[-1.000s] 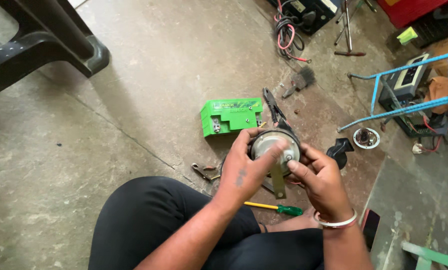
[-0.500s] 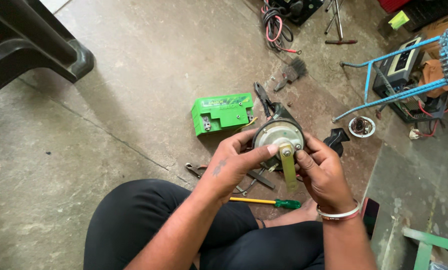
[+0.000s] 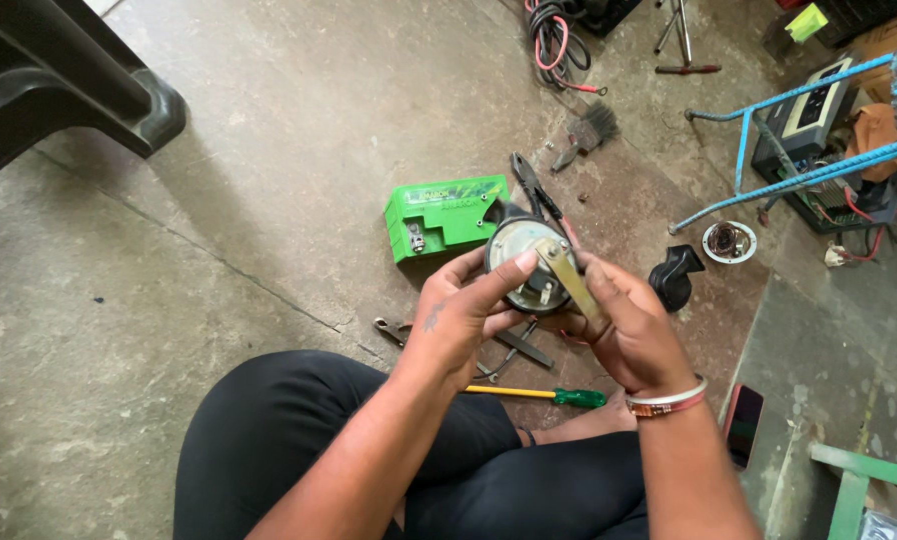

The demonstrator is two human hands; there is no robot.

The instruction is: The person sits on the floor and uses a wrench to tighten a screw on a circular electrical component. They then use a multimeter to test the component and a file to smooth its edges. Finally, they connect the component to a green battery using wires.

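Both hands hold a round grey horn-like metal disc (image 3: 525, 262) above my lap. My left hand (image 3: 459, 312) grips its left rim, thumb across the face. My right hand (image 3: 627, 325) supports the right side and pinches the flat metal bracket strip (image 3: 569, 280) fixed to the disc's centre. Just behind the disc on the concrete floor lies a green box-shaped battery (image 3: 443, 215). Black pliers (image 3: 535, 186) lie next to the battery.
A yellow-shafted, green-handled screwdriver (image 3: 549, 396) and small spanners (image 3: 394, 330) lie by my knees. A black horn part (image 3: 675, 277), a round cap (image 3: 730, 242), a wire brush (image 3: 587, 132), cables (image 3: 554, 40), a blue metal frame (image 3: 799, 120), a phone (image 3: 744, 424) and a dark chair (image 3: 59, 80) surround me.
The disc has been turned in my hands, and the bracket strip now tilts toward my right hand. The view has shifted slightly.
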